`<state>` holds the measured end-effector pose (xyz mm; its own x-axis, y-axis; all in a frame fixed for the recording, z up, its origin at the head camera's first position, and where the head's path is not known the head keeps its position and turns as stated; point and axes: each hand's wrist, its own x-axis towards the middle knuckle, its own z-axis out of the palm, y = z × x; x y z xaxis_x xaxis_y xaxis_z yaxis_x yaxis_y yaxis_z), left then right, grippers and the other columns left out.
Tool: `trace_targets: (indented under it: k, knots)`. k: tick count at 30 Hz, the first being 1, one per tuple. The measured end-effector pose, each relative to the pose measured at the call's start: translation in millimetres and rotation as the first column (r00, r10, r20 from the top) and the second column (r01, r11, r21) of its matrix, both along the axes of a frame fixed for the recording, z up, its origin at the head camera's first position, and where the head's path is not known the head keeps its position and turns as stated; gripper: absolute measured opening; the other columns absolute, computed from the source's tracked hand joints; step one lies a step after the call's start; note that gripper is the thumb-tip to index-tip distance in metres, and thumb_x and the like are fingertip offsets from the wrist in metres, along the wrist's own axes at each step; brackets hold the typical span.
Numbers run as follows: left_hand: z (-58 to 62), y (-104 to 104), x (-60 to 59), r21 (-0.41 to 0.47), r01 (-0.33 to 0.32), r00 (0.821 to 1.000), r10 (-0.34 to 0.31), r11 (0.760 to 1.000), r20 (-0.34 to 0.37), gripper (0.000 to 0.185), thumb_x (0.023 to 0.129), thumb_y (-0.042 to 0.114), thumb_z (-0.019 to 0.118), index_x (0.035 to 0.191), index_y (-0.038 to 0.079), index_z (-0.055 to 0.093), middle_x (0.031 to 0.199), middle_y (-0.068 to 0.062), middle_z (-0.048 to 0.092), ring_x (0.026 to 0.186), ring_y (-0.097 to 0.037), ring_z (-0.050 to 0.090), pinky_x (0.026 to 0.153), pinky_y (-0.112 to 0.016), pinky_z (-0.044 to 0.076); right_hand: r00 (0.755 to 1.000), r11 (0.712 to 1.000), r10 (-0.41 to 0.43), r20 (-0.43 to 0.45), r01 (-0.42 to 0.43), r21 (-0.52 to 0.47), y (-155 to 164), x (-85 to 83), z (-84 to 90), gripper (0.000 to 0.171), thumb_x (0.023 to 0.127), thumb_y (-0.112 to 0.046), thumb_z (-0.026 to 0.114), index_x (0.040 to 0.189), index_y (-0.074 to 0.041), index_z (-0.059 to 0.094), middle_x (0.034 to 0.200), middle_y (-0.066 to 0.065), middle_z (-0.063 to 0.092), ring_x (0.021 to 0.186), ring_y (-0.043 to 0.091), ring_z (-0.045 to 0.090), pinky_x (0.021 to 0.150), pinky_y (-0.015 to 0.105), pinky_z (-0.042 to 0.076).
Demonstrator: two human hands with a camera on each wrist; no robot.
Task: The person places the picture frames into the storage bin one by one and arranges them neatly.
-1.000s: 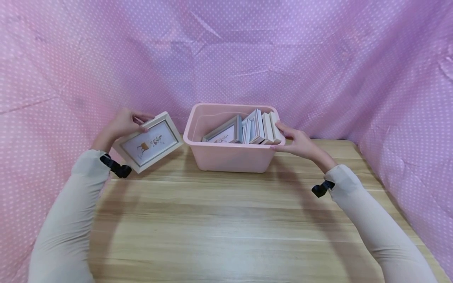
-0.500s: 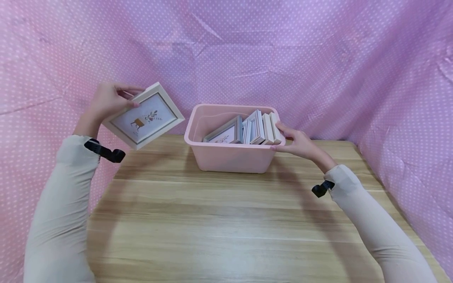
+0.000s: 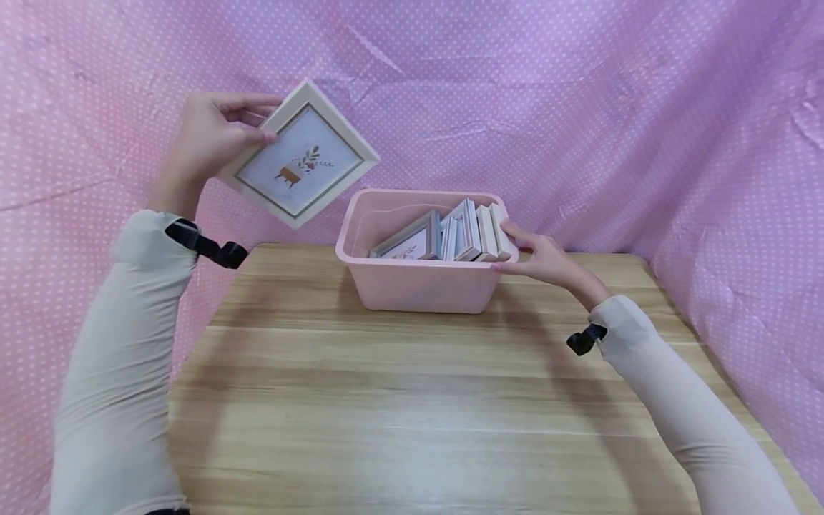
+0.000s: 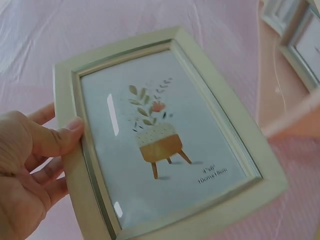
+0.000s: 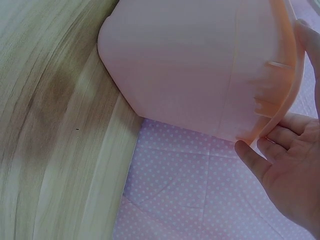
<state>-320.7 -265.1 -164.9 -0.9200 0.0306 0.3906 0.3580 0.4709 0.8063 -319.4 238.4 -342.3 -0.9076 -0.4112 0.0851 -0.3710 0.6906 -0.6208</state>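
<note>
Up at the left in the head view, my left hand (image 3: pixel 215 136) pinches a cream picture frame (image 3: pixel 365 172) by one edge, thumb on the front and fingers behind. The frame is tilted, held in the air above the table, and its print of a plant in a legged pot faces me. My right hand (image 3: pixel 537 259) grips the right end rim of a pink plastic bin (image 3: pixel 418 286), as the right wrist view also shows with the hand (image 5: pixel 295 165) at the lip. Inside the bin, several picture frames (image 3: pixel 466 230) lean together toward the right side.
The bin stands near the back edge of a wooden table (image 3: pixel 386 386). A pink polka-dot cloth (image 3: pixel 515 93) hangs behind and on both sides. The left part of the bin's inside shows bare wall (image 3: pixel 376 214).
My left hand has raised the picture frame from just above the table's left side, up and lately a little rightward. The right hand and the bin have stayed in place.
</note>
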Motion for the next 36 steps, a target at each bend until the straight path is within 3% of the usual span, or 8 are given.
trace_targets:
  k: [7, 13, 18, 25, 31, 36]
  knots:
    - [2.1, 47.3, -19.6, 0.003, 0.069, 0.997, -0.069, 0.998, -0.046, 0.045, 0.071, -0.008, 0.074, 0.112, 0.011, 0.07, 0.098, 0.0, 0.073, 0.077, -0.008, 0.068, 0.068, -0.014, 0.054, 1.0, 1.0, -0.016, -0.018, 0.016, 0.003, 0.4, -0.4, -2.1, 0.093, 0.071, -0.053, 0.075, 0.147, -0.024, 0.031, 0.151, -0.002, 0.031, 0.137, 0.022, 0.035, 0.111, 0.043, 0.033]
    - [-15.4, 75.2, -34.5, -0.035, 0.144, 0.988, -0.146, 0.989, -0.051, 0.043, 0.073, -0.008, 0.073, 0.112, 0.009, 0.069, 0.102, -0.007, 0.072, 0.078, -0.01, 0.069, 0.07, -0.016, 0.055, 0.999, 1.0, -0.005, -0.032, 0.005, 0.006, -3.4, -1.4, -5.3, 0.093, 0.07, -0.054, 0.075, 0.147, -0.023, 0.032, 0.15, -0.001, 0.033, 0.136, 0.023, 0.036, 0.11, 0.044, 0.034]
    - [-26.2, 90.9, -37.6, -0.074, 0.201, 0.979, -0.202, 0.977, -0.009, 0.041, 0.074, -0.005, 0.073, 0.113, 0.009, 0.069, 0.102, -0.009, 0.072, 0.079, -0.01, 0.068, 0.069, -0.017, 0.055, 1.0, 1.0, 0.003, 0.001, -0.003, 0.001, -5.0, 0.1, -8.2, 0.095, 0.069, -0.057, 0.074, 0.147, -0.025, 0.03, 0.151, -0.005, 0.03, 0.135, 0.021, 0.038, 0.108, 0.042, 0.037]
    - [-27.4, 100.9, -40.1, -0.016, 0.305, 0.951, -0.304, 0.952, 0.046, 0.042, 0.074, -0.009, 0.07, 0.115, 0.002, 0.066, 0.098, -0.01, 0.072, 0.082, -0.016, 0.069, 0.07, -0.021, 0.056, 1.0, 1.0, 0.005, 0.006, -0.005, -0.02, -4.2, 1.2, -7.7, 0.095, 0.069, -0.056, 0.074, 0.147, -0.023, 0.03, 0.151, -0.005, 0.03, 0.133, 0.02, 0.041, 0.106, 0.042, 0.04]
    - [-31.4, 102.0, -58.4, 0.071, 0.36, 0.92, -0.367, 0.93, 0.139, 0.046, 0.074, -0.009, 0.072, 0.117, 0.007, 0.066, 0.098, 0.0, 0.072, 0.09, -0.016, 0.068, 0.075, -0.023, 0.056, 1.0, 1.0, -0.011, 0.002, 0.011, -0.009, -2.6, 0.3, -4.6, 0.096, 0.069, -0.057, 0.074, 0.147, -0.026, 0.03, 0.151, -0.003, 0.031, 0.13, 0.022, 0.045, 0.106, 0.042, 0.04]
    - [-33.1, 107.5, -69.3, 0.061, 0.412, 0.891, -0.416, 0.909, 0.18, 0.047, 0.074, -0.008, 0.072, 0.117, 0.008, 0.066, 0.103, -0.003, 0.071, 0.096, -0.02, 0.067, 0.078, -0.027, 0.056, 1.0, 1.0, -0.014, -0.008, 0.014, -0.019, -1.0, 0.4, -1.2, 0.095, 0.07, -0.053, 0.076, 0.147, -0.025, 0.03, 0.15, 0.002, 0.034, 0.127, 0.026, 0.048, 0.105, 0.042, 0.041]
